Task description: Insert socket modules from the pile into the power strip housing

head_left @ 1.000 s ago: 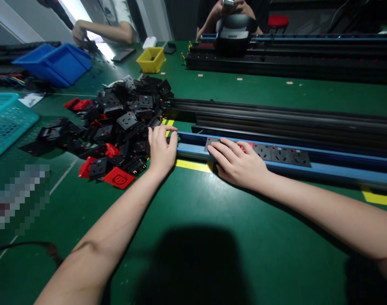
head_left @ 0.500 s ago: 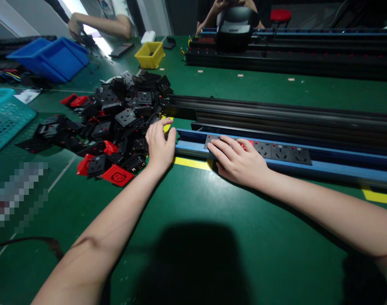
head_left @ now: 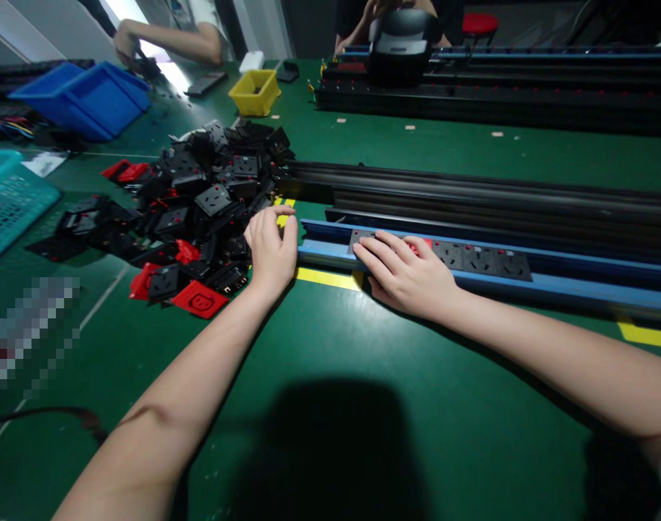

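Observation:
A long blue channel (head_left: 330, 252) lies across the table, with a row of black socket modules (head_left: 479, 260) and a red one (head_left: 423, 244) set in it. My right hand (head_left: 411, 278) rests over this row, fingers stretched out and lying flat on the modules, partly covering them. At the channel's left end is my left hand (head_left: 271, 250), its thumb apart from the bent fingers and nothing visible between them. Just left of it spreads a heap of loose black socket modules (head_left: 213, 199), with red socket modules (head_left: 200, 298) among them.
Black rails (head_left: 444, 184) lie behind the blue channel. Blue bins (head_left: 94, 101), a yellow bin (head_left: 254, 92) and a turquoise basket (head_left: 15, 192) stand farther left. Across the table are another person's forearm (head_left: 178, 43) and more long black strips (head_left: 498, 101).
My left hand has shifted very slightly left, with its fingers much the same. The right hand stays on the modules. The whole view has moved a little.

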`<state>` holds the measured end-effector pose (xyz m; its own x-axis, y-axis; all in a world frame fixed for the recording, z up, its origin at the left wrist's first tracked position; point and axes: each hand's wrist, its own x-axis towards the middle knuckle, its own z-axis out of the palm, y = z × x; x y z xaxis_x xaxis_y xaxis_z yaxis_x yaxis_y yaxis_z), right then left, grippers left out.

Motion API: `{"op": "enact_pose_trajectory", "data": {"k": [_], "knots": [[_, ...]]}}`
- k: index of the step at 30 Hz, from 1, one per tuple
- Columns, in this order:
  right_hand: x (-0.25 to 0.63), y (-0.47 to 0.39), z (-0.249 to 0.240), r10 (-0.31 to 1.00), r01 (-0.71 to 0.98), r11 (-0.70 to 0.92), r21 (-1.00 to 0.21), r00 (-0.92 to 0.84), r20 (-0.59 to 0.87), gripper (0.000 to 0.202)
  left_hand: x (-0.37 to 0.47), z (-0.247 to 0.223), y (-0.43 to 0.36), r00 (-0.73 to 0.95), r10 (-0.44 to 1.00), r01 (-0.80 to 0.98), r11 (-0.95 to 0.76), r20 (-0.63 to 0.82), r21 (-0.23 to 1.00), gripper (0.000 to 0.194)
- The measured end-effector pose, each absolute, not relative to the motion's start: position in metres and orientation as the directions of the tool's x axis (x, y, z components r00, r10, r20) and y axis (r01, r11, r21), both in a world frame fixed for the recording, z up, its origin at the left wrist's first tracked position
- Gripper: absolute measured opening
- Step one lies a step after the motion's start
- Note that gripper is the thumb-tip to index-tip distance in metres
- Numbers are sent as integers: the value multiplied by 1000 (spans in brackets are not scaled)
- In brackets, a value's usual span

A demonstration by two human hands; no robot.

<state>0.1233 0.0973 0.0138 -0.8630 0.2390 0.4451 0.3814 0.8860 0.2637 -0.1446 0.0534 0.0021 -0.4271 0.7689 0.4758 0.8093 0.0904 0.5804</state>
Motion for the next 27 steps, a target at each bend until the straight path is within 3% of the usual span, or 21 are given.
{"op": "enact_pose_trajectory", "data": {"k": [7, 14, 20, 27], "knots": [[123, 97, 14, 232, 382, 881, 279, -863, 449, 54, -140, 7, 49, -397, 785, 849, 117, 476, 516, 22], [123, 97, 16, 235, 382, 881, 280, -865, 443, 54, -147, 3, 53, -404, 790, 811, 77, 460, 580, 26], [123, 97, 16, 228, 380, 876, 296, -869, 440, 54, -152, 5, 52, -356, 816, 823, 45, 454, 566, 35], [123, 97, 14, 234, 375, 890, 260, -864, 445, 56, -150, 4, 52, -294, 851, 886, 72, 435, 459, 42]]}}
